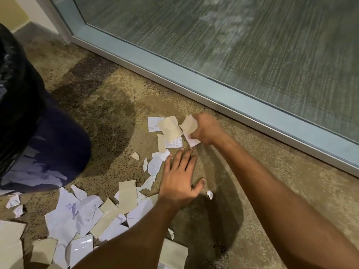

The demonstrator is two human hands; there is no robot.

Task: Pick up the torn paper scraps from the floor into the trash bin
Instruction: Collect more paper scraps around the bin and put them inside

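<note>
Torn paper scraps, white and tan, lie scattered on the carpet, with a large heap (87,214) at the lower left and a smaller cluster (169,131) near the middle. My right hand (206,129) is closed around a few scraps (189,126) at the cluster's right edge. My left hand (178,177) rests flat on the carpet with fingers spread, its fingertips touching a white scrap (156,162). The trash bin (25,121), dark with a black liner, stands at the left; scraps show inside it.
A metal-framed glass door (174,74) runs diagonally along the far side of the carpet. A small crumpled white bit (209,194) lies alone right of my left hand. Bare carpet (291,191) stretches to the right.
</note>
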